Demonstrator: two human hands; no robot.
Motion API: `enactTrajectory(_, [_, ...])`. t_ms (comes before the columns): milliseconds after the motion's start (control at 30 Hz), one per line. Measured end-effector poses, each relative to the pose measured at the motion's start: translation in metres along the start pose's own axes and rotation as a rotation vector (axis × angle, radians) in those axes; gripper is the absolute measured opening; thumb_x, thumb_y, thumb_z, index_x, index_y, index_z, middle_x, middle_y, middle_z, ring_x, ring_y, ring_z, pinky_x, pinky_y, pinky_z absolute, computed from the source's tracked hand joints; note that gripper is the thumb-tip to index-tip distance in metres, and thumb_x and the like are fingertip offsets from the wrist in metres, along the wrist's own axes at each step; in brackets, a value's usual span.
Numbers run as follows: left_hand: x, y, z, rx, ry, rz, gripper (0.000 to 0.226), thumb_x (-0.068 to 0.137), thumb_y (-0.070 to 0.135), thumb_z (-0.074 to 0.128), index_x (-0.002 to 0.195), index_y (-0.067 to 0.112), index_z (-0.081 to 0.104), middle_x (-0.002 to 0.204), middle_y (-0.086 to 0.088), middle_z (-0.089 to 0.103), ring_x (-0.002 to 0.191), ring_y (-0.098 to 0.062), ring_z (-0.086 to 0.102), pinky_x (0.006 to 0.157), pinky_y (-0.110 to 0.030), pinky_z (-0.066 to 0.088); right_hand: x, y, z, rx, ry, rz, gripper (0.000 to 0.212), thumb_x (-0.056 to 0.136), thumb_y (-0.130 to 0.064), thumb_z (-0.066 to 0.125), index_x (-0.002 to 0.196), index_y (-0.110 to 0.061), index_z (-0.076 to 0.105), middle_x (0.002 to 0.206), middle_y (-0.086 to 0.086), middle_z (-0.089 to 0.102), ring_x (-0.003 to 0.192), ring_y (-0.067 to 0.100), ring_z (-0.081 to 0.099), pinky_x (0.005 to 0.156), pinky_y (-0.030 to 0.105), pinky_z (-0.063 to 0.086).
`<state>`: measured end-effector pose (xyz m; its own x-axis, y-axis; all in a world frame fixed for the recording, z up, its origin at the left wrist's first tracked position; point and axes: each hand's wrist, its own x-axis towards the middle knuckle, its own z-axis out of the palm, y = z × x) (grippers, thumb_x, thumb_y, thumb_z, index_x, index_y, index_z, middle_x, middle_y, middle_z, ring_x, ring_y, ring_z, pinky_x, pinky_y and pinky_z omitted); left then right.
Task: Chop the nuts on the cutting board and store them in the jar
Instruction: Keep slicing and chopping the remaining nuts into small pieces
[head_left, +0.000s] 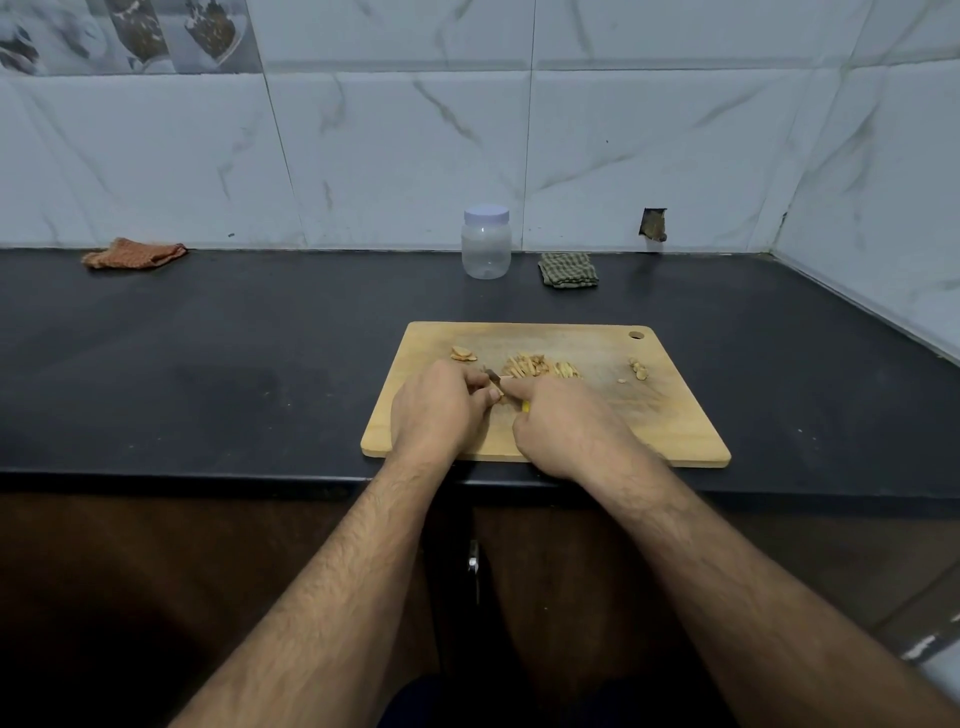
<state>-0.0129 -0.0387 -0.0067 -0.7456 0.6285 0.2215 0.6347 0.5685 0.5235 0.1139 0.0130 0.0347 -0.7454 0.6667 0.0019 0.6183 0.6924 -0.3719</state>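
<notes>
A wooden cutting board (649, 415) lies on the black counter in front of me. A heap of chopped nuts (543, 366) sits at its middle, two whole nuts (463, 355) at its back left and a few pieces (638, 368) at the right. My left hand (439, 408) pinches a nut (497, 397) against the board with curled fingers. My right hand (563, 426) grips a small knife (493, 378) with a yellow handle, its blade next to the left fingertips. A clear plastic jar (486, 243) with a white lid on it stands by the wall behind the board.
A folded green checked cloth (569, 269) lies right of the jar, and an orange cloth (134, 253) at the far left by the wall. The tiled wall meets the counter (208, 353) at the back and right. Cabinet doors are below the front edge.
</notes>
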Motion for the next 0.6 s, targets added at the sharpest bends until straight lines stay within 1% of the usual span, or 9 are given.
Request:
enactTrajectory(167, [0.001, 0.0, 0.001, -0.018, -0.008, -0.004, 0.027, 0.09, 0.045, 0.064, 0.116, 0.038, 0.07, 0.119, 0.014, 0.069, 0.105, -0.014, 0.063, 0.079, -0.03, 0.05, 0.002, -0.005, -0.002, -0.053, -0.026, -0.006, 0.056, 0.095, -0.011, 0.045, 0.142, -0.039, 0.047, 0.135, 0.002, 0.058, 0.121, 0.024, 0.055, 0.097, 0.036, 0.049])
enactTrajectory(233, [0.0, 0.001, 0.0, -0.021, -0.01, -0.004, 0.026, 0.091, 0.044, 0.064, 0.115, 0.038, 0.07, 0.117, 0.014, 0.069, 0.104, -0.014, 0.062, 0.077, -0.029, 0.048, 0.002, -0.007, -0.003, -0.07, -0.038, 0.002, 0.058, 0.094, -0.01, 0.045, 0.144, -0.04, 0.045, 0.136, 0.002, 0.057, 0.121, 0.024, 0.055, 0.096, 0.036, 0.05])
enactTrajectory(300, [0.0, 0.001, 0.0, -0.02, -0.004, -0.004, 0.026, 0.091, 0.044, 0.064, 0.116, 0.037, 0.07, 0.116, 0.013, 0.07, 0.104, -0.014, 0.062, 0.075, -0.028, 0.045, -0.002, -0.007, -0.003, -0.09, -0.048, 0.004, 0.063, 0.094, -0.008, 0.045, 0.146, -0.043, 0.041, 0.139, 0.003, 0.055, 0.122, 0.024, 0.054, 0.095, 0.036, 0.049])
enactTrajectory(433, [-0.001, 0.0, 0.001, -0.048, 0.017, -0.013, 0.028, 0.09, 0.043, 0.066, 0.117, 0.034, 0.07, 0.12, 0.014, 0.068, 0.108, -0.013, 0.061, 0.08, -0.028, 0.046, -0.018, 0.003, -0.001, -0.098, -0.084, 0.008, 0.074, 0.092, -0.003, 0.046, 0.153, -0.04, 0.029, 0.14, 0.004, 0.055, 0.122, 0.025, 0.054, 0.093, 0.037, 0.051])
enactTrajectory(533, [-0.001, 0.002, 0.0, -0.037, 0.017, -0.005, 0.029, 0.091, 0.042, 0.065, 0.119, 0.033, 0.07, 0.123, 0.014, 0.067, 0.111, -0.013, 0.06, 0.079, -0.026, 0.044, -0.027, 0.009, 0.0, -0.095, -0.07, 0.005, 0.075, 0.092, -0.003, 0.046, 0.154, -0.039, 0.026, 0.143, 0.004, 0.051, 0.127, 0.025, 0.049, 0.095, 0.04, 0.051])
enactTrajectory(600, [-0.001, 0.003, 0.0, -0.027, 0.018, 0.0, 0.03, 0.091, 0.042, 0.065, 0.119, 0.033, 0.069, 0.124, 0.014, 0.066, 0.112, -0.013, 0.06, 0.078, -0.025, 0.042, -0.029, 0.01, 0.001, -0.1, -0.05, 0.0, 0.073, 0.093, -0.004, 0.047, 0.154, -0.039, 0.027, 0.147, 0.003, 0.048, 0.13, 0.024, 0.047, 0.097, 0.041, 0.05])
